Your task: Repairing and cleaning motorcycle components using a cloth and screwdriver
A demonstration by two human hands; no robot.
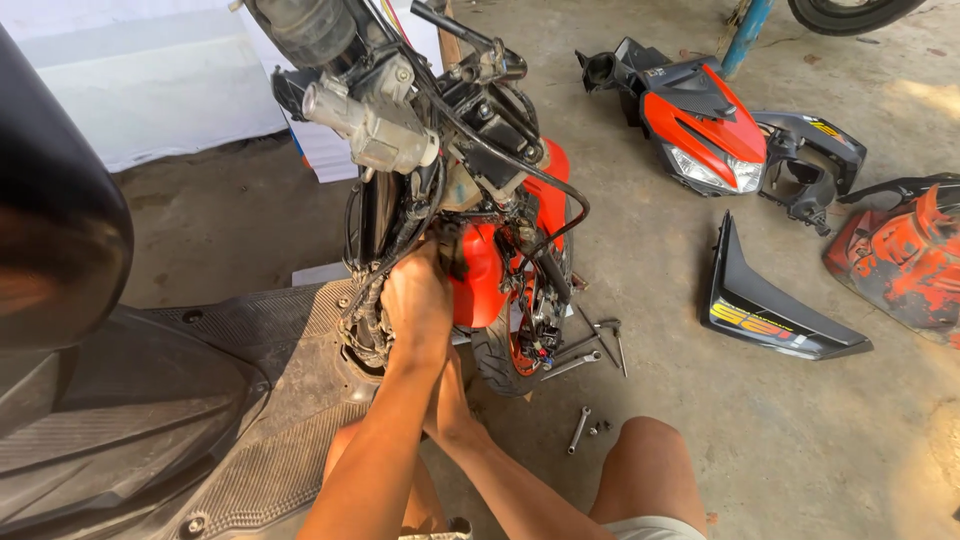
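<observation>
Grip, left hand (418, 300): fist curled into the wiring bundle (385, 262) at frame centre, below the stripped scooter's steering column (375, 125). Grip, right hand (447, 395): tucked beneath the left, fingers hidden, state cannot be told. Wiring likely soft, light, snag-prone; best held by the sheathed run, not the connectors. Little room between column and red front fender (478, 275). Wrenches (590, 345) on concrete floor (760, 430), centre right. Headlight fairing (705, 125), upper right, well apart.
</observation>
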